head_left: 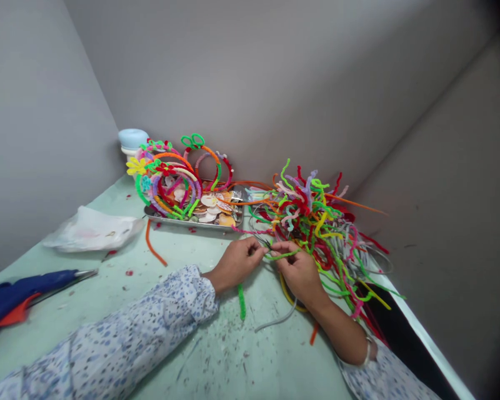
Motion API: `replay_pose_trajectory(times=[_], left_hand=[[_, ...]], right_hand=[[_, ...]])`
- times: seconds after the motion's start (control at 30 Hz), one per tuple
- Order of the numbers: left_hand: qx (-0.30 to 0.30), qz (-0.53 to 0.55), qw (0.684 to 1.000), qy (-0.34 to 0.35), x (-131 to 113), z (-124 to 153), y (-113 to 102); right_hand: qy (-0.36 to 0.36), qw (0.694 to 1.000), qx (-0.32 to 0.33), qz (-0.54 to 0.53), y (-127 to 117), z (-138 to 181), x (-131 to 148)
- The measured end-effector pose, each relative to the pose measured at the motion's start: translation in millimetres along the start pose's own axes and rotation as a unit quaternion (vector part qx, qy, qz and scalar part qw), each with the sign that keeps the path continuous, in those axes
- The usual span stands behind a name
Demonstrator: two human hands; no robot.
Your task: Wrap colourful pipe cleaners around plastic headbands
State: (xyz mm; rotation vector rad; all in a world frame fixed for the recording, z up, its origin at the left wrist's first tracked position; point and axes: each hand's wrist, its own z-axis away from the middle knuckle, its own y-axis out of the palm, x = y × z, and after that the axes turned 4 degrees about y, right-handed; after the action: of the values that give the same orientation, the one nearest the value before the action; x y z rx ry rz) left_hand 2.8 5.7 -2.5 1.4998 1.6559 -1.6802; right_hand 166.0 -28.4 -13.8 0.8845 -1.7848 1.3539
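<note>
My right hand is closed around a light green pipe cleaner, which runs across its fingers. At the left end of that strip, the fingertips of my left hand are pinched together and meet it. Thin dark wire ends stick up between the two hands; I cannot tell which hand, if either, grips them. Just right of my right hand lies a tangled heap of colourful pipe cleaners. Below my left wrist rests a short green piece, and a grey cord lies below my right hand.
A metal tray holds round pieces, with several fuzzy headbands standing on it. Behind is a blue-lidded container. On the left lie a plastic bag and blue-handled pliers. Grey walls enclose the table's back.
</note>
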Motion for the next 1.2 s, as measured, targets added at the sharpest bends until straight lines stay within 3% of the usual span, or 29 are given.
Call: replay_pose_trajectory(times=[0.4, 0.77, 1.2], left_hand=[[-0.002, -0.063, 0.998, 0.021, 1.2, 0.1, 0.9], [-0.002, 0.005, 1.0, 0.026, -1.6, 1.8, -1.1], [0.001, -0.081, 0.996, 0.047, 1.0, 2.4, 0.7]], right_hand=[[0.001, 1.0, -0.007, -0.012, 1.1, 0.8, -1.5], [-0.007, 1.0, -0.007, -0.011, -0.5, -0.2, 1.3], [-0.004, 1.0, -0.001, -0.015, -0.2, 1.2, -1.1]])
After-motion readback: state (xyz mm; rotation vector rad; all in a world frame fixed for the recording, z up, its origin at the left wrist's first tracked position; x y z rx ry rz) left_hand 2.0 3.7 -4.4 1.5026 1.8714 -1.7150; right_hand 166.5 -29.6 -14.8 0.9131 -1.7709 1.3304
